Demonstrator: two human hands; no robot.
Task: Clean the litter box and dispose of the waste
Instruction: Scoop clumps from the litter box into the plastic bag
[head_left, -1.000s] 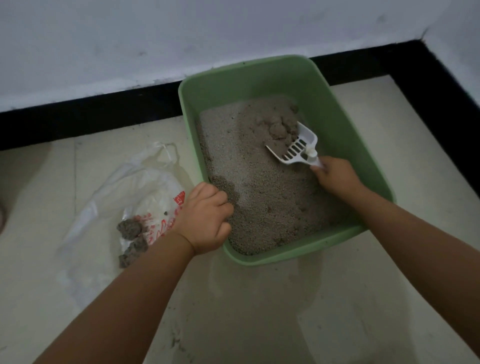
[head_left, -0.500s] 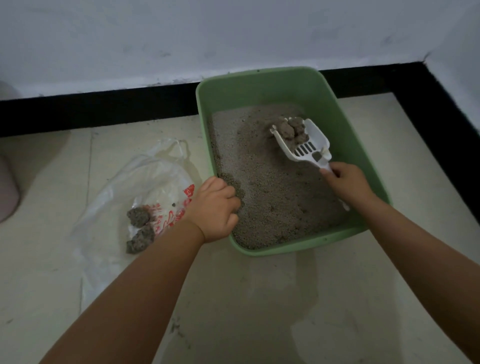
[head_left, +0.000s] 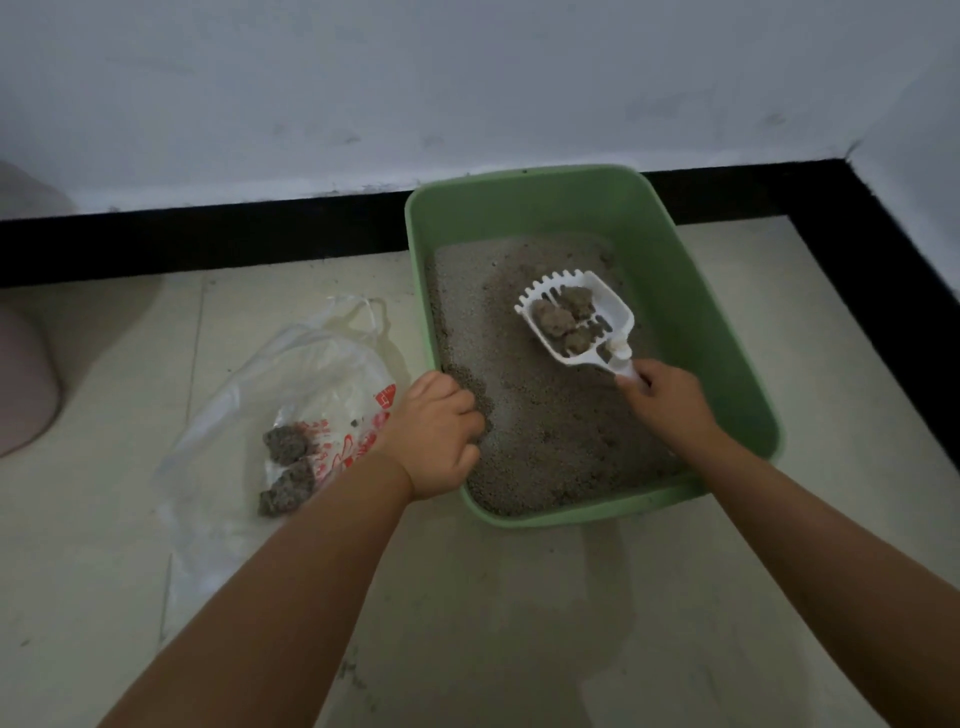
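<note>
Litter box (head_left: 675, 291), green plastic, rectangular with rounded corners, is sitting right of centre in the frame on a pale tiled floor (head_left: 519, 623), its far end close against a black baseboard (head_left: 208, 239) under a white wall (head_left: 467, 78).

Left hand (head_left: 434, 434) is curling over the box's near-left rim, fingers bent down inside the wall and touching the grey, granular litter (head_left: 545, 431); it is gripping the rim.

Right hand (head_left: 670, 402) is wrapping its fingers round the handle of a white plastic scoop (head_left: 576, 317), fist closed on it. The scoop is hanging over the litter in the middle of the box, its toothed front edge pointing to the upper left and its slotted floor showing between the lumps. Three or four grey-brown clumps (head_left: 563, 319), rough and knobbly, are lying in the scoop's bowl.

Left of the box, a thin translucent plastic bag (head_left: 311, 374) with red print is lying crumpled and flat on the floor, touching or nearly touching the left wrist. Two dark waste lumps (head_left: 285, 467) are resting on it, one above the other.

Compared with half a second ago, the scoop is riding higher and more level, the clumps sitting further back toward the handle. The left hand is keeping the same hold on the rim. The bag and its lumps are lying unchanged.

A pale pink rounded object (head_left: 21, 384) is showing at the left edge; cannot tell what it is.
</note>
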